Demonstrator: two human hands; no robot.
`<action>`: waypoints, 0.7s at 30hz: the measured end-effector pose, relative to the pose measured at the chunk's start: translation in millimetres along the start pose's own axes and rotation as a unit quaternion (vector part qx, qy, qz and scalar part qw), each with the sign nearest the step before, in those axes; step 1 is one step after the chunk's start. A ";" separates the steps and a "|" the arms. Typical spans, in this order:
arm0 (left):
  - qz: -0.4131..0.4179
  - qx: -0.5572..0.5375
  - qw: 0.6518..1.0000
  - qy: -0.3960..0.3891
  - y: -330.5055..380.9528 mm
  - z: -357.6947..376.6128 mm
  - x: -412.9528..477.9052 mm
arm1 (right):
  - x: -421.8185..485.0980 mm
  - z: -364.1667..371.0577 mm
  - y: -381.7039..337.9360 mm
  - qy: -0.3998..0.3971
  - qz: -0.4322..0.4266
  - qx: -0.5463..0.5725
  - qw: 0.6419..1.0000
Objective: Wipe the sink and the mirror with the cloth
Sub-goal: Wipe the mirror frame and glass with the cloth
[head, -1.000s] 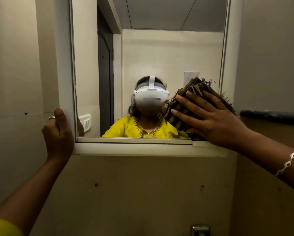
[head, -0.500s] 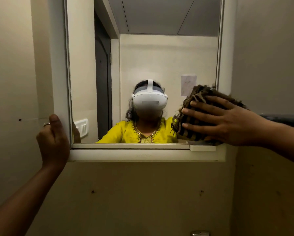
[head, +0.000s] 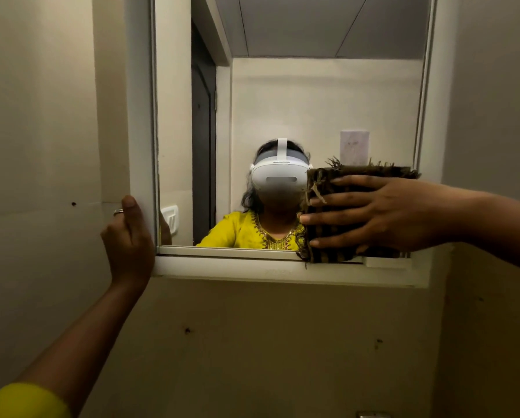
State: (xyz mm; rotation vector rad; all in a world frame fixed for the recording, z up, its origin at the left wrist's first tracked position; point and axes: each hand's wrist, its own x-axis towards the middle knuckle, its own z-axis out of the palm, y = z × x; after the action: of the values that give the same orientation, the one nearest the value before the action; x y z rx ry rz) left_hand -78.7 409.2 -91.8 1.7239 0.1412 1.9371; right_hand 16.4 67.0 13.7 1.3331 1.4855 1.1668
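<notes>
While my left hand [head: 129, 236] curls loosely around the mirror frame [head: 139, 146], gripping its left edge probably to steady me, my right hand [head: 382, 214] reaches in level from the right. Its fingers [head: 337, 202] lie spread flat, pressing the folded cloth [head: 355, 173] against the mirror's [head: 313, 101] lower right corner for wiping.

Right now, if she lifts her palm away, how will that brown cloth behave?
Likely floppy: the cloth is folded fabric with frayed threads. Probably light, since the flat right hand alone pins it to the mirror. It would likely drop or sag once released.
</notes>
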 end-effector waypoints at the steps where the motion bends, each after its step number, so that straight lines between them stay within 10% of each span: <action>1: 0.001 -0.003 1.000 0.000 -0.6 0.1 0.1 | 7.5 -0.8 -0.9 0.005 -0.001 0.003 1.000; 21: -0.035 -0.105 0.993 0.030 6.1 -2.7 0.3 | 175.3 -9.3 -61.7 0.102 0.185 0.094 0.973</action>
State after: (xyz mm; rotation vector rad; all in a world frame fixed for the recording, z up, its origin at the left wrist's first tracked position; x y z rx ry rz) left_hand -83.2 404.8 -89.5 1.5057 0.0188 1.8806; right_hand -28.6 238.9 -41.4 1.7163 1.5651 1.4638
